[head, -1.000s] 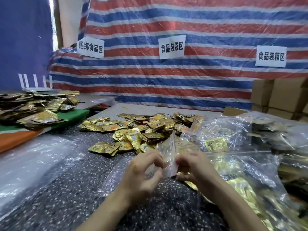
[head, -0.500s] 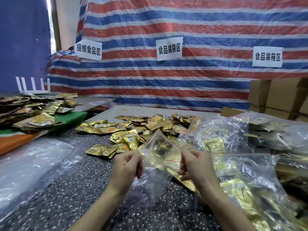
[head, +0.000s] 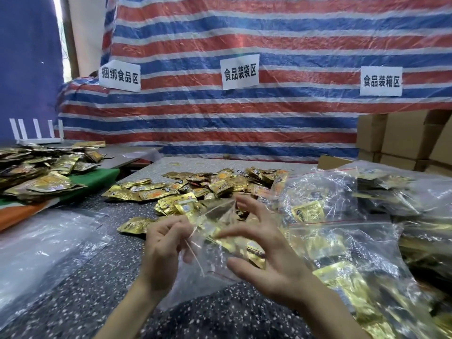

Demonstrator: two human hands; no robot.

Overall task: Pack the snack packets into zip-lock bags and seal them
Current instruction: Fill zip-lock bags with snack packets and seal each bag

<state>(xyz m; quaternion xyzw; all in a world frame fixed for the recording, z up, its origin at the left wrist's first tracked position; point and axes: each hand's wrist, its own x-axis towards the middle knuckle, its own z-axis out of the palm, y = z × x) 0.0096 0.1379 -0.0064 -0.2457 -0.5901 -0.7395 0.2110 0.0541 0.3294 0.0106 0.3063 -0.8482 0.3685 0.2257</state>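
Observation:
A clear zip-lock bag (head: 208,255) with a red seal line hangs open above the speckled table (head: 102,285). My left hand (head: 163,250) pinches its left rim with curled fingers. My right hand (head: 266,250) has let go of the bag and hovers at its right side with fingers spread. Loose gold snack packets (head: 195,189) lie in a heap just beyond the hands. Whether the held bag has packets inside I cannot tell; gold shows through it.
Filled zip-lock bags (head: 354,241) pile up at the right. A sheet of clear plastic (head: 41,243) covers the table's left. More gold packets (head: 36,172) sit on a side table at far left. Cardboard boxes (head: 403,140) stand at the back right before a striped tarp.
The bag was pulled open between both hands. Now my right hand has released its edge and spread its fingers, while my left hand keeps its pinch.

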